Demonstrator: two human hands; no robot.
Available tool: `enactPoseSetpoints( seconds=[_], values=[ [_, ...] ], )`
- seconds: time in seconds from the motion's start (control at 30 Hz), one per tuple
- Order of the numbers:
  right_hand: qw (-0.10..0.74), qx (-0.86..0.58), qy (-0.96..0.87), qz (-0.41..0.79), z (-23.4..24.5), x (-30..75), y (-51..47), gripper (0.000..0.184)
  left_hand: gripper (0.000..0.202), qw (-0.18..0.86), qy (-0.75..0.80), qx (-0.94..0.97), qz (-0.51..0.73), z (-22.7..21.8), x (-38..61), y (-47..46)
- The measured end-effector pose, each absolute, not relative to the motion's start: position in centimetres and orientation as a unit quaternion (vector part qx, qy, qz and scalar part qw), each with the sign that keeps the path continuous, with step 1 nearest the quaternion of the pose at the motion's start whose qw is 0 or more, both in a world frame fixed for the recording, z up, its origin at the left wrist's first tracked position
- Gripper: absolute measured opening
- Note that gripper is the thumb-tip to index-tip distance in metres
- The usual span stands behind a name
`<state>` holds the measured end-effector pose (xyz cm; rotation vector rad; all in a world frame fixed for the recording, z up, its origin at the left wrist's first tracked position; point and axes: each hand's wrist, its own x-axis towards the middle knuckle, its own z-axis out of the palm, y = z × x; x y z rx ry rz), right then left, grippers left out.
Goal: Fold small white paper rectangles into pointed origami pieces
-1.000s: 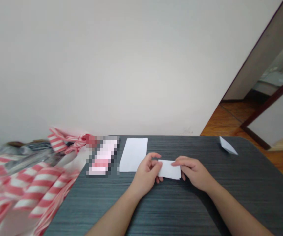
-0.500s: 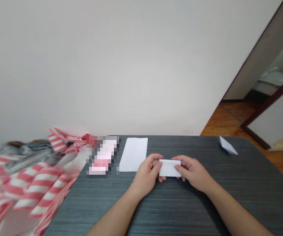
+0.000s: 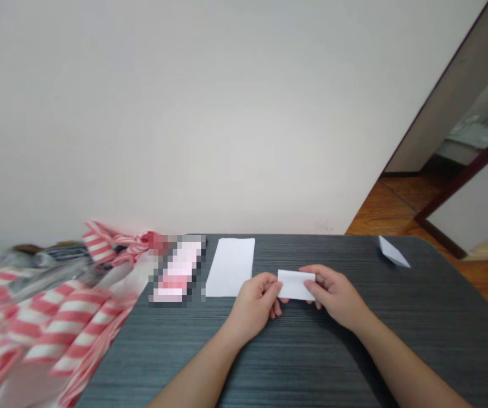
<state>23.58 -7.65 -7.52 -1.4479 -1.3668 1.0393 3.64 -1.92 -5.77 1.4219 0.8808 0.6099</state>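
A small folded white paper (image 3: 295,284) is held just above the dark table (image 3: 295,351) between both hands. My left hand (image 3: 256,303) pinches its left edge with fingers curled. On the right edge, my right hand (image 3: 335,294) grips with thumb and fingers closed over the paper. A flat white sheet (image 3: 231,266) lies on the table just left of my left hand.
A pixelated pink and white object (image 3: 176,271) lies left of the flat sheet. Red and white striped cloth (image 3: 52,323) is heaped at the table's left side. A small folded paper shape (image 3: 392,253) sits at the far right corner. A doorway opens at the right.
The folded paper has been raised and tilted a little away from me, and it looks narrower. Both hands shifted slightly toward the far edge with it.
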Motion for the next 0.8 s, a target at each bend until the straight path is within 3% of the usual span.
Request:
enactPoseSetpoints(
  seconds=[0.23, 0.4, 0.8],
  values=[
    [0.438, -0.579, -0.582, 0.366, -6.3, 23.6, -7.7, 0.025, 0.027, 0.587, 0.394, 0.664, 0.244, -6.1, 3.4, -2.1],
    [0.388, -0.549, -0.672, 0.309, -4.7, 23.1, -7.5, 0.015, 0.028, 0.506, 0.373, 0.748, 0.213, -5.3, 3.2, -2.4],
    [0.382, -0.527, -0.701, 0.291, -4.8, 22.1, -7.3, 0.019, 0.028, 0.438, 0.325, 0.818, 0.183, -5.2, 3.0, -2.2]
  ],
)
